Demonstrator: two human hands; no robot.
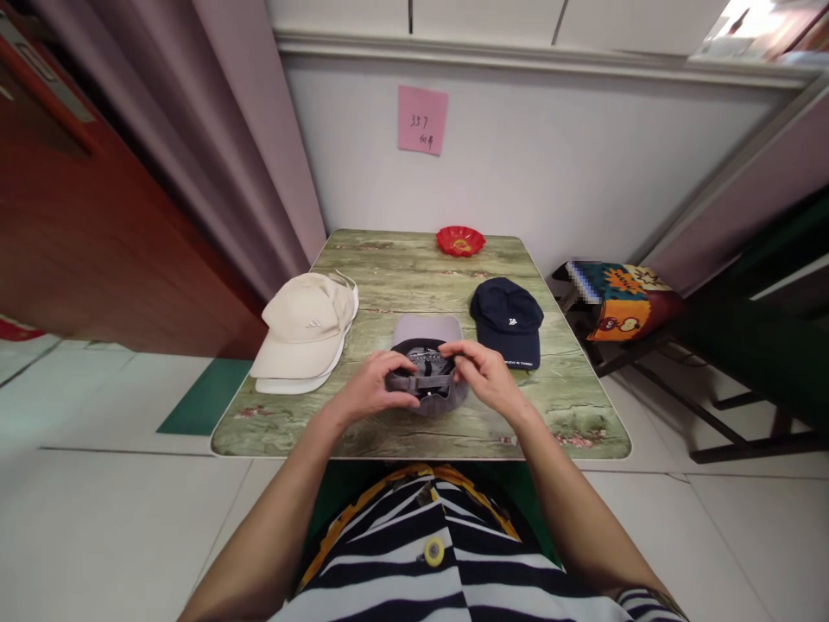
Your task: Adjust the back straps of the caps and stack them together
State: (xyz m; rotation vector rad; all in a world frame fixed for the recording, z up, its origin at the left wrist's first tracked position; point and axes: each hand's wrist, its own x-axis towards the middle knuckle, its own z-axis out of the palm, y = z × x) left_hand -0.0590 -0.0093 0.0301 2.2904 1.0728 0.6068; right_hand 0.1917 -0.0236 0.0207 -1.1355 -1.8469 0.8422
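Observation:
A grey cap (433, 393) lies upside down near the front middle of the table, its paler brim (427, 328) pointing away from me and its inside and back strap showing. My left hand (376, 387) grips the cap's left edge, with thumb and fingers on either side of the rim. On the right edge, my right hand (484, 373) holds the rim between its bent fingers. To the left, a beige cap (304, 320) rests on top of a white cap (301, 383). A navy cap (507, 320) with white lettering sits to the right.
A red scalloped dish (460, 241) stands at the back of the wooden-patterned table (389, 272). Behind it, a pink note (422, 120) is stuck on the wall. A stool with a colourful cover (625, 302) is beyond the table's right edge.

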